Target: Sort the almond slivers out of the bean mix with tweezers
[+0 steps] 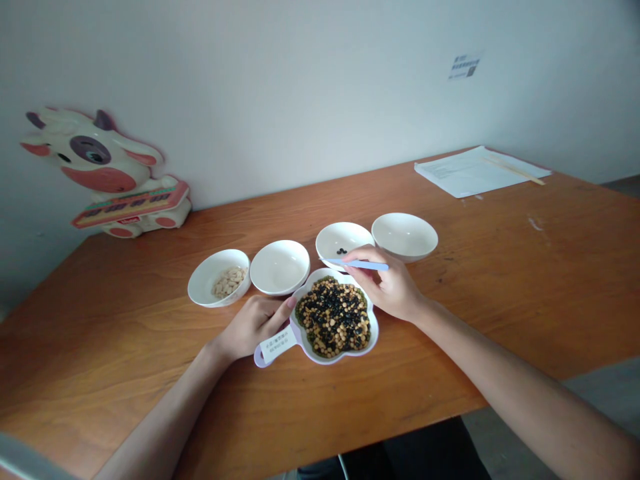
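Note:
My left hand (254,325) grips the side of a flower-shaped dish (375,341), thumb on its rim beside the labelled, lilac-edged handle (277,345). Mixed black beans, yellow split beans and small green beans (334,317) fill the dish. My right hand (387,285) is closed in a pen-like pinch on slim light-blue tweezers (367,265). Their tip reaches left over the near rim of a white bowl (345,231) where a few black beans (341,251) lie. Whether the tip holds a bean is too small to tell.
Left of that bowl stand an empty white bowl (280,267) and one with pale beans (229,282). Another empty white bowl (405,233) is at its right. A cow-shaped toy keyboard (130,180) leans by the wall. Papers (465,172) carry wooden chopsticks (520,173) at the back right.

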{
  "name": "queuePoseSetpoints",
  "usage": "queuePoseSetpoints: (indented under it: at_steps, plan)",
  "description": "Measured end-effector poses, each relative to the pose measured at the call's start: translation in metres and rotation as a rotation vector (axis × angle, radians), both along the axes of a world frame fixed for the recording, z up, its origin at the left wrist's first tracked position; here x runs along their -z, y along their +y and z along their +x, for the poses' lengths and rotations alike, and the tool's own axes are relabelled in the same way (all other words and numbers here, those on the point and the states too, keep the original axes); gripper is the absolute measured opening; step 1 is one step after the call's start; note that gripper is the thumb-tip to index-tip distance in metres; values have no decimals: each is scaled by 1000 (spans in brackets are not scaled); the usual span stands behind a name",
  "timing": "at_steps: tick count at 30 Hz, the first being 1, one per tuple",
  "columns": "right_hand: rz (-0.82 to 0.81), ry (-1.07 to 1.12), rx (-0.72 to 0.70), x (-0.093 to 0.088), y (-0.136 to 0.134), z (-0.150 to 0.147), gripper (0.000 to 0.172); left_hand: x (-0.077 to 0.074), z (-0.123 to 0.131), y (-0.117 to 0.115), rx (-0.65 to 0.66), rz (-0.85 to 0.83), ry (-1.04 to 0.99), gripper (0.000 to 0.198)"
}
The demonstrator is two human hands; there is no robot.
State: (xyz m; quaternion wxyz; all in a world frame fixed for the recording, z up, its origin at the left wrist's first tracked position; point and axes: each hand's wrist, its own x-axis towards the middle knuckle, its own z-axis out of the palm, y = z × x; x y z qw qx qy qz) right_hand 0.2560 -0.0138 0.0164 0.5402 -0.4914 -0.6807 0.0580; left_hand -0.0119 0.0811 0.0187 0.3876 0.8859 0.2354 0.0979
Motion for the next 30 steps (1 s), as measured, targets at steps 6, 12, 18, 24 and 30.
queuePoseSetpoints:
  at_steps: [6, 12, 18, 24, 30]
  plan:
    - [-5, -77, -102, 1, 0, 2, 11, 2, -1, 2, 0, 9, 5, 57]
    - [17, -132, -138, -2, -2, -1, 7, 1, 0, 1, -2, 13, 5, 56]
    - [48, -141, -135, -5, -7, -3, 5, 1, -1, 1, 6, 20, 4, 57]
    - [46, -127, -166, -9, -10, -2, 3, 1, -1, 1, 5, 22, 1, 56]
    - [44, -147, -161, -7, -8, -2, 2, 0, 0, 1, 17, 27, -13, 56]
